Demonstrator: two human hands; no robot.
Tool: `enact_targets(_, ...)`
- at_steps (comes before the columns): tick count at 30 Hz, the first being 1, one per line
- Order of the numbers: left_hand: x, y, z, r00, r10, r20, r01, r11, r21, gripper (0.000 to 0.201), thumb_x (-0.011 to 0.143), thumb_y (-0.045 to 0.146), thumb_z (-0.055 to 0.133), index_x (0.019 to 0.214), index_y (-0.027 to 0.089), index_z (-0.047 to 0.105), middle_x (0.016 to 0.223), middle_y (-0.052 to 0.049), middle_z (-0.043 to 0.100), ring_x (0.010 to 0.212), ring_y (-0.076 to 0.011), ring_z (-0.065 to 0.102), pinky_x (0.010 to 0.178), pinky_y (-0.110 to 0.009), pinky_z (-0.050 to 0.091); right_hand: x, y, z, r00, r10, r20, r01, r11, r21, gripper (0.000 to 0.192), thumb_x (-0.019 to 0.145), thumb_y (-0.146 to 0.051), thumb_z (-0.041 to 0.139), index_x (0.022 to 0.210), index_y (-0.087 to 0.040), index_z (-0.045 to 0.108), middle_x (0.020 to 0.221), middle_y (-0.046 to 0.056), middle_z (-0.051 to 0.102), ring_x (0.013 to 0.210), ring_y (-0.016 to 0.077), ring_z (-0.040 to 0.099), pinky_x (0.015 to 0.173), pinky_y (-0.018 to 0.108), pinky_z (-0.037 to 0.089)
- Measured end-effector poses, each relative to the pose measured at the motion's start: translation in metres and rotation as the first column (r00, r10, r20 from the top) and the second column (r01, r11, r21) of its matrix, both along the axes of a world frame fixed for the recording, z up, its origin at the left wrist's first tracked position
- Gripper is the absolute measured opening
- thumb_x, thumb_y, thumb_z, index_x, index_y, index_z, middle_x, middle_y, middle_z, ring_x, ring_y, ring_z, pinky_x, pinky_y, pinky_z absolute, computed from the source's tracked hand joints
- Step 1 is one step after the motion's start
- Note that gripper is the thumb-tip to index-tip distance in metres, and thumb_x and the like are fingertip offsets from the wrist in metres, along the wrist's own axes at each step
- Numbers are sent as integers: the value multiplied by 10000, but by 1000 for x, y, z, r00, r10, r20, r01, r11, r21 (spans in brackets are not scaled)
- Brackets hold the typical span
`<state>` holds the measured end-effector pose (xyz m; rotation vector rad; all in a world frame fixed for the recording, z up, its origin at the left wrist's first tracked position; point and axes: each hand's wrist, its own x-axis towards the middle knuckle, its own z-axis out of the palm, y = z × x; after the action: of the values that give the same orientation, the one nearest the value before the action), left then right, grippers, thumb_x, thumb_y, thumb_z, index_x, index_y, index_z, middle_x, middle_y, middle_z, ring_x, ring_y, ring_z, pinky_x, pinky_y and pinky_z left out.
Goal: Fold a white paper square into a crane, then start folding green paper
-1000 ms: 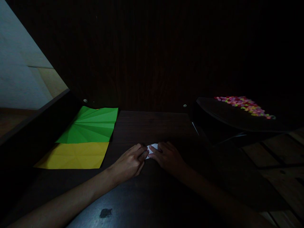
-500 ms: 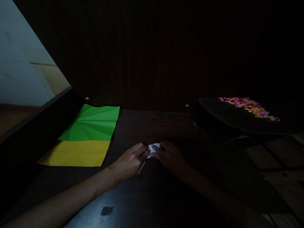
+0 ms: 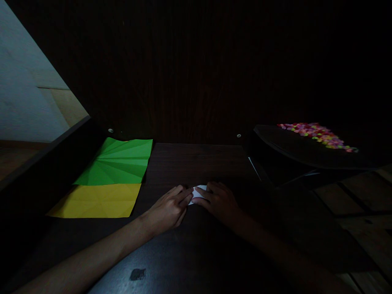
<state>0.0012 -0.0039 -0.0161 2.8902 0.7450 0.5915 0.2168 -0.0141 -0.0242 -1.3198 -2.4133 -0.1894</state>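
A small white folded paper (image 3: 197, 192) lies on the dark wooden desk (image 3: 196, 163), mostly covered by my fingers. My left hand (image 3: 167, 209) presses its left side with curled fingers. From the right, my right hand (image 3: 219, 201) pinches and presses the paper's other side. Both hands meet over the paper near the middle of the desk. The scene is very dark.
A creased green paper sheet (image 3: 119, 161) and a creased yellow sheet (image 3: 98, 201) lie side by side at the left of the desk. A dark tray (image 3: 294, 149) at the right holds several small colourful pieces (image 3: 317, 134). A dark wooden back panel rises behind the desk.
The hands stay on the white paper with only slight finger shifts; the view itself wobbles a little.
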Motion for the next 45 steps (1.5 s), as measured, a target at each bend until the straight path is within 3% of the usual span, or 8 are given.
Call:
enact_targets(11, -1, 0, 0, 1000, 4, 3, -4, 1000, -12, 339, 852, 54, 498, 1183, 92, 558, 1197, -160, 614, 1031, -254, 556, 918, -404, 530, 2, -1, 4, 992, -101, 69, 102, 995, -5, 429, 831, -601, 624, 1062, -262, 748, 804, 79, 674, 770, 216, 604, 727, 333, 414)
enact_targets(20, 0, 0, 1, 1000, -1, 13, 1, 1000, -24, 347, 855, 53, 498, 1193, 99, 560, 1213, -162, 609, 1037, -257, 555, 904, -417, 540, 4, -1, 0, 982, -172, 84, 160, 979, 128, 660, 802, -710, 558, 1037, -123, 747, 797, 144, 697, 783, 260, 623, 715, 359, 441)
enact_targets(23, 0, 1, 0, 1000, 9, 15, -9, 1000, -20, 326, 858, 56, 503, 1175, 95, 567, 1213, -157, 605, 1035, -259, 548, 918, -415, 528, 4, -1, -1, 989, -127, 74, 110, 974, 200, 617, 832, -665, 565, 1052, -114, 736, 790, 131, 698, 759, 241, 624, 711, 346, 443)
enact_targets(26, 0, 0, 0, 1000, 15, 1, -15, 1000, -22, 311, 862, 59, 498, 1162, 94, 573, 1198, -149, 613, 1011, -260, 546, 904, -417, 525, 4, -2, -2, 996, -41, 84, 22, 974, 225, 448, 869, -560, 605, 1078, -182, 724, 823, 96, 702, 764, 211, 629, 713, 315, 440)
enact_targets(33, 0, 0, 2, 1000, 9, -21, -9, 1000, -25, 309, 860, 60, 500, 1158, 95, 573, 1220, -141, 603, 1007, -261, 535, 912, -411, 513, -2, -4, 2, 985, -64, 162, 50, 995, 89, 442, 893, -541, 580, 1058, -151, 705, 811, 96, 701, 733, 207, 633, 621, 288, 436)
enact_targets(38, 0, 1, 1, 1000, 9, -22, -10, 1000, -15, 304, 878, 79, 479, 1165, 92, 580, 1192, -148, 605, 1036, -269, 528, 938, -421, 488, -5, -7, 4, 981, -93, 169, 90, 996, 22, 440, 914, -514, 564, 1120, -147, 693, 861, 115, 714, 763, 210, 648, 641, 284, 455)
enact_targets(45, 1, 2, 21, 995, 94, 21, -88, 979, -185, 237, 885, 210, 537, 1063, 146, 680, 1010, -108, 651, 978, -261, 521, 930, -447, 457, -2, 1, 10, 988, -123, 90, 135, 979, -154, 438, 922, -519, 543, 1265, -263, 637, 1001, 106, 661, 890, 222, 631, 711, 303, 505)
